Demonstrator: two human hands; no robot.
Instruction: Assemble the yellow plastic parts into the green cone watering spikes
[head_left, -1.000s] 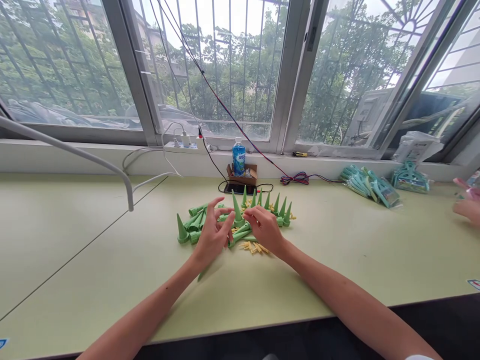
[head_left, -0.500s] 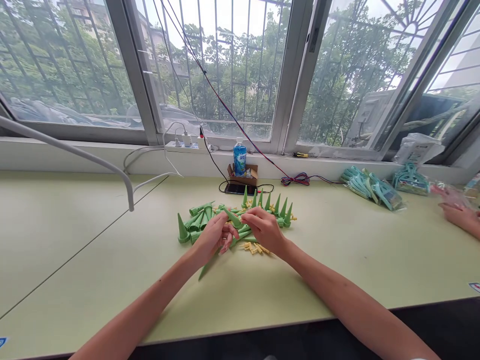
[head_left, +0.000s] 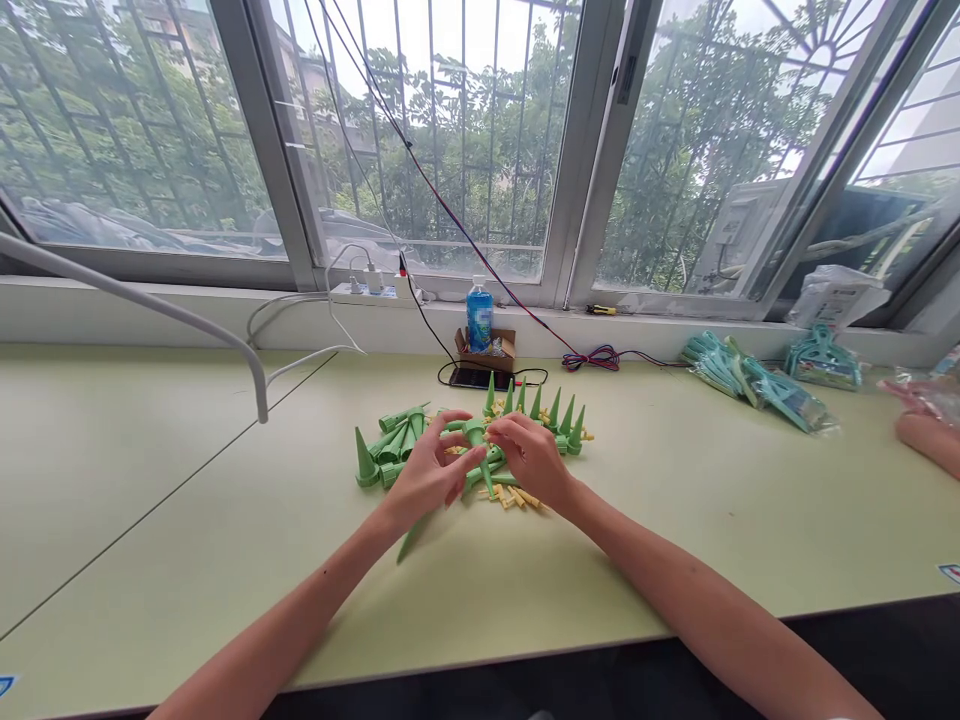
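My left hand [head_left: 431, 468] is closed around the wide end of a green plastic spike [head_left: 482, 462], whose point hangs down over the pile. Against the spike's side my right hand [head_left: 534, 460] is pinched, and a bit of a small yellow plastic piece shows at its fingertips, mostly hidden. Around both hands lie loose green spikes [head_left: 394, 445]. Several more green spikes [head_left: 555, 408] stand point-up in a row behind my right hand. Small yellow pieces [head_left: 514, 497] are scattered just in front of it.
Behind the pile, a phone [head_left: 480, 379] lies before a small cardboard box [head_left: 504, 352] and a blue bottle [head_left: 480, 318]. Coiled cable [head_left: 592, 358] and bagged teal items [head_left: 757, 380] are farther right. Another person's hand [head_left: 926, 440] is at the right edge. A white tube [head_left: 255, 375] hangs at left.
The green spike in my left hand has turned from pointing up-left to pointing down. My left fingers have shifted around its wide end. The other person's hand and a teal bag moved slightly.
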